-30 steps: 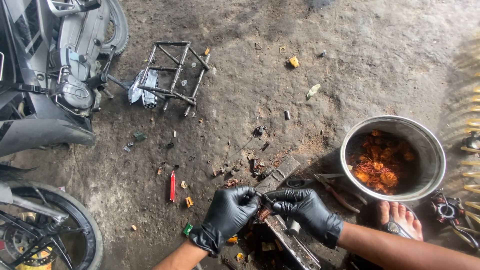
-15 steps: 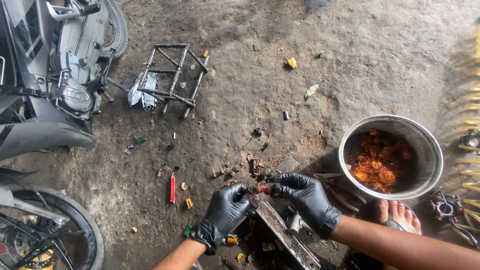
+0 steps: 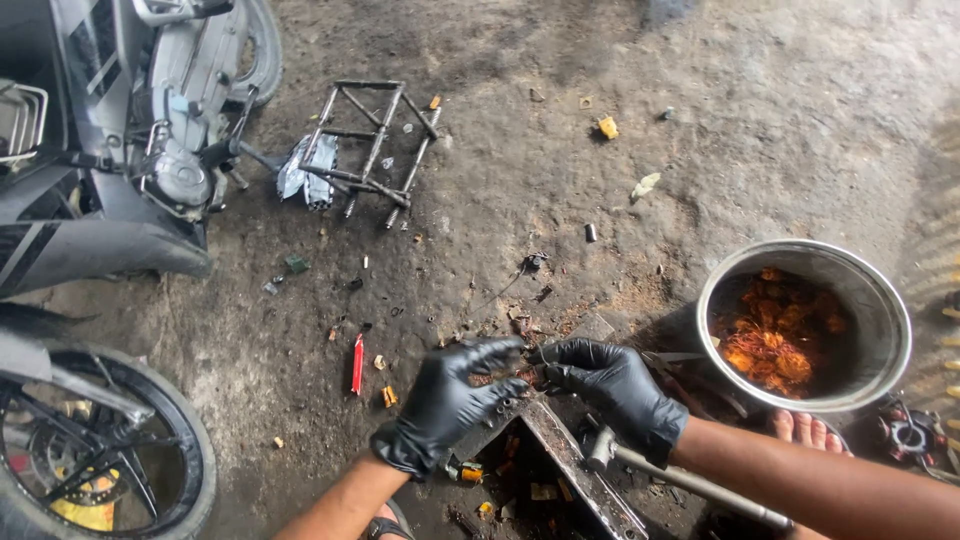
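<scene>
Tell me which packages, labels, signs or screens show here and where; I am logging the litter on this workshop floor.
No signs or screens show.
Crumpled silver wrapper: under the metal frame, upper left, beside the scooter.
Yellow sheet, perhaps a label or bag: behind the wheel's spokes, bottom left; too hidden to tell.
Both gloved hands, left hand and right hand, hold no package.
</scene>
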